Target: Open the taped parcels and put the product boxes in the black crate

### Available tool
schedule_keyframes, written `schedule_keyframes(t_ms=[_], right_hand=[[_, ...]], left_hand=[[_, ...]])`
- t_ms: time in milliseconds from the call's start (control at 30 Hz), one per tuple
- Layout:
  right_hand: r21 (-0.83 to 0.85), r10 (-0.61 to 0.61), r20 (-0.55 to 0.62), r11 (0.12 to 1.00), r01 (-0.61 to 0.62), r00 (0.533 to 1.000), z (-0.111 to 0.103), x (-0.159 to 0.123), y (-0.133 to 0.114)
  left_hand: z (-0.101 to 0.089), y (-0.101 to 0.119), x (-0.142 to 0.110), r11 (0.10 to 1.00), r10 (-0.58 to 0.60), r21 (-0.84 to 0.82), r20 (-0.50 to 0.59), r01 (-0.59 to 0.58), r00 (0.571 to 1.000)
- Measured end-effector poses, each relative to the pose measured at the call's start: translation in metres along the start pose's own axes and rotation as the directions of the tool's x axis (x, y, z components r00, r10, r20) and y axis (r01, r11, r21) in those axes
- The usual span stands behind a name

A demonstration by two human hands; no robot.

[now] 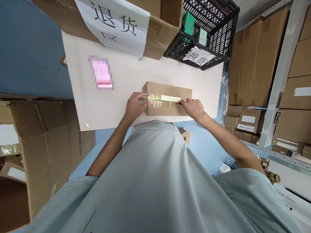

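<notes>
A long brown cardboard box (167, 110) lies near the front edge of the white table, with shiny clear tape (155, 97) along the seam on its top. At its left end is my left hand (136, 105), thumb and fingers bent around the corner and gripping it. My right hand (193, 107) is closed at the right end of the seam. From its fingers pokes a small red and black tip of a box cutter (179, 103), mostly hidden by the hand. A pale strip (171, 98) shows along the seam.
A phone (102, 73), blurred out, lies on the table (126, 71) at left. Behind stand a large carton (157, 38) with a paper sign and a black plastic crate (206, 60) holding green boxes. Shelves of cartons (252, 61) rise at right; a big carton (55, 129) stands at left.
</notes>
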State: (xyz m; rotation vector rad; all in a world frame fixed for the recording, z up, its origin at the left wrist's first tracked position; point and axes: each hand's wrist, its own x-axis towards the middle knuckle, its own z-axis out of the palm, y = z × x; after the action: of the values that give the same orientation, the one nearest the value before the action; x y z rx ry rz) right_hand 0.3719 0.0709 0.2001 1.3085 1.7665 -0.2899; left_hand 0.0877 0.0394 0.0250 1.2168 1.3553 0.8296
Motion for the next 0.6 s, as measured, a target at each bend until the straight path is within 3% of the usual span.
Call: schedule_keyframes(t_ms=[300,600], right_hand=[[0.067,0.047,-0.022,0.997,-0.045,0.999,0.059,-0.017,0.095],[0.14,-0.14,-0.1,0.978,0.153,0.985,0.105,0.011,0.153]], left_hand=[[0.008,0.007,-0.003,0.997,-0.057,0.054,-0.105,0.062,0.993],[0.045,0.023,-0.017,0.978,-0.134,0.11,-0.321,0.177,0.938]])
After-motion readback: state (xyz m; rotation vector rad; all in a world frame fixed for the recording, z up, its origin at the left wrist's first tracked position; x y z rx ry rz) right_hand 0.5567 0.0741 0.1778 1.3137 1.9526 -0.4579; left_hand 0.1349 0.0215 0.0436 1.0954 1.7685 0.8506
